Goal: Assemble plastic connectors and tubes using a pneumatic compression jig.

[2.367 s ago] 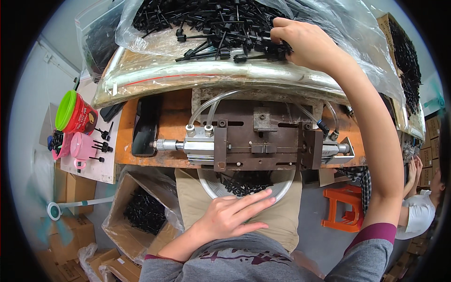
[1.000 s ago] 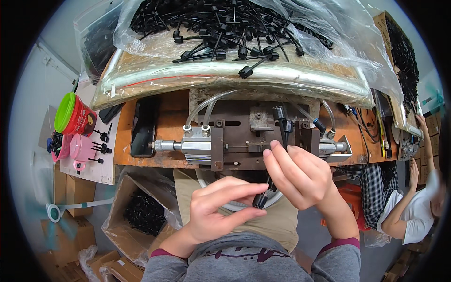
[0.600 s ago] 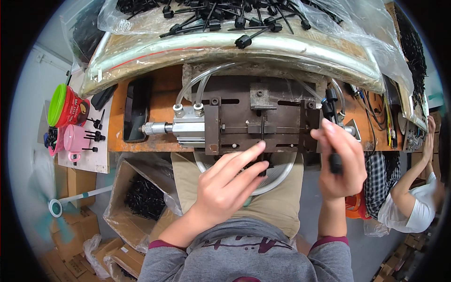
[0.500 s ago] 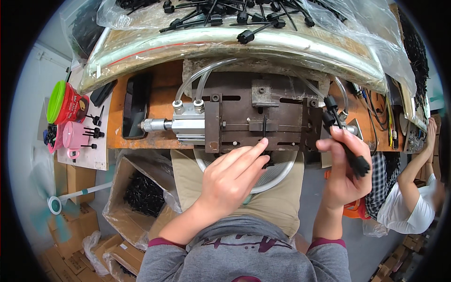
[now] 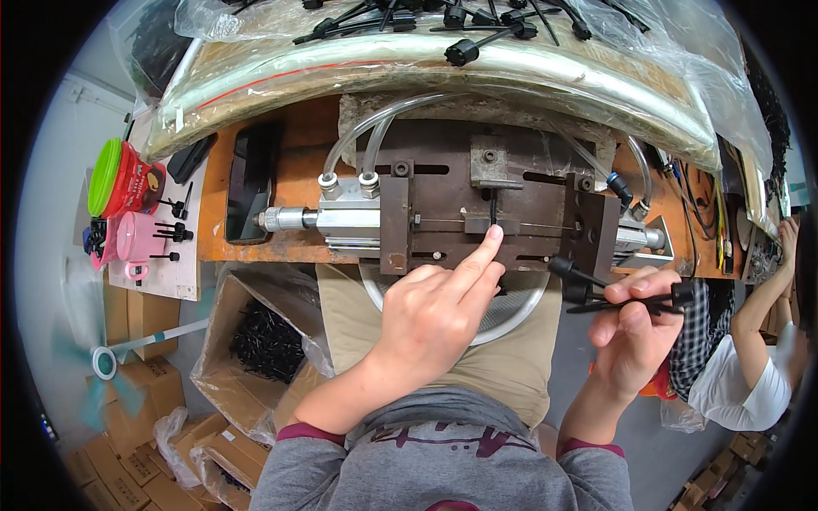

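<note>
My left hand [image 5: 436, 317] reaches over the front of a dark metal fixture [image 5: 443, 192], its index finger stretched out. The fingertip meets the near end of a thin black rod [image 5: 493, 204], which lies across a small block at the fixture's middle. The rod's far end lies at a metal bracket [image 5: 496, 163]. Right of the fixture, my right hand [image 5: 635, 336] grips several black plastic stems [image 5: 626, 300] with round ribbed heads. They lie roughly level, crossing each other between thumb and fingers, heads to both sides.
Silver air cylinders [image 5: 348, 223] with clear hoses flank the fixture. A phone [image 5: 251, 183] lies at left, near a pink cup [image 5: 138, 238]. More black stems [image 5: 464, 51] lie on the plastic-covered shelf above. A box of black parts [image 5: 264, 341] stands lower left. Another person [image 5: 745, 375] sits at right.
My left fingertip has moved away from me, and the black rod now sits closer to the bracket. My right hand has come lower, its stems turned from steep to nearly level.
</note>
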A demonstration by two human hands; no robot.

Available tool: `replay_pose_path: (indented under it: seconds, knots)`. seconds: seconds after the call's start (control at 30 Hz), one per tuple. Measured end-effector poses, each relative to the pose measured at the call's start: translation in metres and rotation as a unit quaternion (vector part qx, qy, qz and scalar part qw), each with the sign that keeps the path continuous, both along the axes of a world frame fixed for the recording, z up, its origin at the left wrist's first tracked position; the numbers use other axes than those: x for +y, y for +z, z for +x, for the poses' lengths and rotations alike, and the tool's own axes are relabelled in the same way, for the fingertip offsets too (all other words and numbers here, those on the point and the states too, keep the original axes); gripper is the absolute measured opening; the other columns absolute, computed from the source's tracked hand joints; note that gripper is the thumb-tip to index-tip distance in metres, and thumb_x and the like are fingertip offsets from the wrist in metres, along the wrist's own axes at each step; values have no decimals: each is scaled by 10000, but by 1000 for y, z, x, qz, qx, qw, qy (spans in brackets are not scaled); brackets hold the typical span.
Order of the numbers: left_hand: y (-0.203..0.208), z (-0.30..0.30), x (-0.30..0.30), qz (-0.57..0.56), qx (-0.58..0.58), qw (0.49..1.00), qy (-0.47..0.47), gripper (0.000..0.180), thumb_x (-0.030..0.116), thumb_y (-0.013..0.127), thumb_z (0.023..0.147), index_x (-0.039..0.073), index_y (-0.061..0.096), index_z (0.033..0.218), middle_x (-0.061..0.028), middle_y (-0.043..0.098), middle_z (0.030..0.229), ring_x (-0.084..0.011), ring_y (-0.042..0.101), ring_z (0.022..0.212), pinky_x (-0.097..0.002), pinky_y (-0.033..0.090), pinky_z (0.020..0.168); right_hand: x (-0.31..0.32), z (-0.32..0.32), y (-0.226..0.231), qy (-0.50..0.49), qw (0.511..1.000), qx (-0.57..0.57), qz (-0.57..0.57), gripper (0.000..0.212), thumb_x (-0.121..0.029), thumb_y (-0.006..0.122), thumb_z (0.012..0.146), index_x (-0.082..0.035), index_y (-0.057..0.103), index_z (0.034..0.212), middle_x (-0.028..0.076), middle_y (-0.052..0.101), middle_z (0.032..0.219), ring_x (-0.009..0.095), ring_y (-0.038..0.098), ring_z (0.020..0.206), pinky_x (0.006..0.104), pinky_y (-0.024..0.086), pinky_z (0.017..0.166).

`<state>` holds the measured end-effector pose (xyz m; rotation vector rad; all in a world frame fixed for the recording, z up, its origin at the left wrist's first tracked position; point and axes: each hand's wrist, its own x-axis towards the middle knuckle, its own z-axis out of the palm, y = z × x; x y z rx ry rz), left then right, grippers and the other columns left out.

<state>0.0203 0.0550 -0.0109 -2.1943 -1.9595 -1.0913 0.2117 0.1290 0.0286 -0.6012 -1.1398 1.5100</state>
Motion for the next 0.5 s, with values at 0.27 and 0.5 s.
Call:
replay_pose_path:
  seconds: [0.27, 0.5]
  knots:
    - [5, -5, 1, -28, -15, 999, -7, 304, 89, 798, 667, 73, 713, 958, -81, 679, 1198, -129, 632, 608, -234, 490, 555, 4, 0, -12, 101, 976, 104, -163, 153, -39, 635, 894, 38, 543, 989, 236, 682, 854, 171, 598, 435, 242, 491, 390]
    - [31, -1, -11, -33, -376, 914, -145, 418, 38, 840, 640, -6, 719, 1038, -158, 706, 1078, -214, 713, 813, -287, 578, 706, -1, -8, -18, 141, 960, 113, -214, 141, -64, 631, 910, 19, 551, 991, 236, 685, 856, 160, 594, 434, 224, 472, 386]
